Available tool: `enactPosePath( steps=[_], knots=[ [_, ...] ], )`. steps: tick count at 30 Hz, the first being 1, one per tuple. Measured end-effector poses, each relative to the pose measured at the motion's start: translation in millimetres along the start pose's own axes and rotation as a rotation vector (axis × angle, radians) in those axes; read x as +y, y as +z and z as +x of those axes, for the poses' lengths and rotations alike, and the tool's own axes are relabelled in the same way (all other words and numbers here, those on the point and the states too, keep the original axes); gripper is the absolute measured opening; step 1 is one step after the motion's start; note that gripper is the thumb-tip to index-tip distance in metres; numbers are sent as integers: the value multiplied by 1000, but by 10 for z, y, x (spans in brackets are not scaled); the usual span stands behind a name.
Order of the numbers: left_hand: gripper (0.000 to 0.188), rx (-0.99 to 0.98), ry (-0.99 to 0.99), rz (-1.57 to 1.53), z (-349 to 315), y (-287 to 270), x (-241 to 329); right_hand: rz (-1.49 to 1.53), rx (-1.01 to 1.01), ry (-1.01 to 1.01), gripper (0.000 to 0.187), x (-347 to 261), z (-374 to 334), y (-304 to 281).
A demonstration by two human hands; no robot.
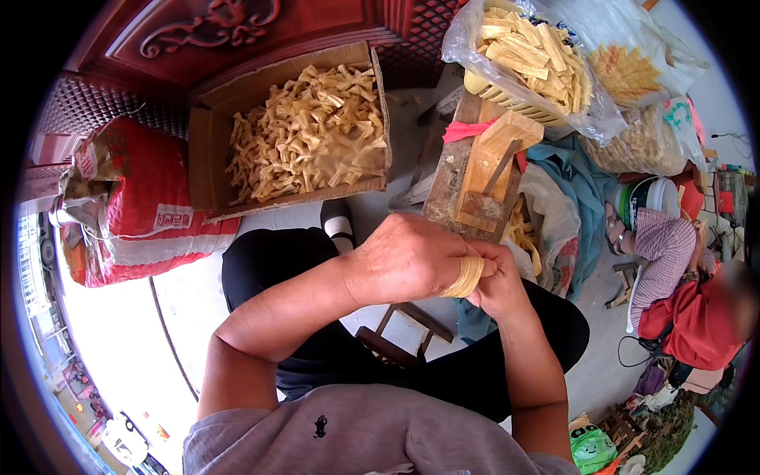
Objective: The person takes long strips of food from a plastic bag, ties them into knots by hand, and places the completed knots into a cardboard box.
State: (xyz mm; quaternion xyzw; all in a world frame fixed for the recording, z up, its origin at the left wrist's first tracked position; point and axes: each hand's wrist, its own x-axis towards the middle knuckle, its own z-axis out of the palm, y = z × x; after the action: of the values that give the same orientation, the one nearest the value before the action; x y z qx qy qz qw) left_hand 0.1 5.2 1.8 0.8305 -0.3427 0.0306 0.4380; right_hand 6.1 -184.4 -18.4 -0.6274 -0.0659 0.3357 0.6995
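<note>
My left hand [412,257] is closed, palm down, with its fingertips meeting those of my right hand [499,285] above my lap. A flat, pale yellow strip [465,277] with fine lengthwise lines lies bent across the left fingers, close to the right fingertips. Both hands appear to pinch it, though its ends are hidden. Just beyond them is a worn wooden bench [445,178] bearing a wooden block [480,176] with a dark bar across it and a red cloth strip [467,131] near its far end.
A cardboard box [211,158] of knotted yellow pieces stands far left, beside a red sack [146,198]. Flat strips fill a plastic-lined yellow basket [507,96] beyond the bench. Blue cloth [582,190] hangs to its right. Another person [689,309] sits at the right.
</note>
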Motion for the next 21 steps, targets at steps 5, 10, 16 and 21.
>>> enactPosePath(
  steps=[5, 10, 16, 21],
  knots=[
    [29, 78, 192, 157, -10, 8, -2, 766, -211, 454, 7, 158, -62, 190],
    [29, 332, 55, 214, -33, 75, -20, 659, 31, 163, 2, 65, 24, 208],
    [24, 165, -365, -39, -18, 87, -85, -260, 230, -166, 20, -196, 47, 93],
    [16, 77, -264, 84, -20, 134, -57, -1001, 189, -437, 30, -82, 57, 71]
  ],
)
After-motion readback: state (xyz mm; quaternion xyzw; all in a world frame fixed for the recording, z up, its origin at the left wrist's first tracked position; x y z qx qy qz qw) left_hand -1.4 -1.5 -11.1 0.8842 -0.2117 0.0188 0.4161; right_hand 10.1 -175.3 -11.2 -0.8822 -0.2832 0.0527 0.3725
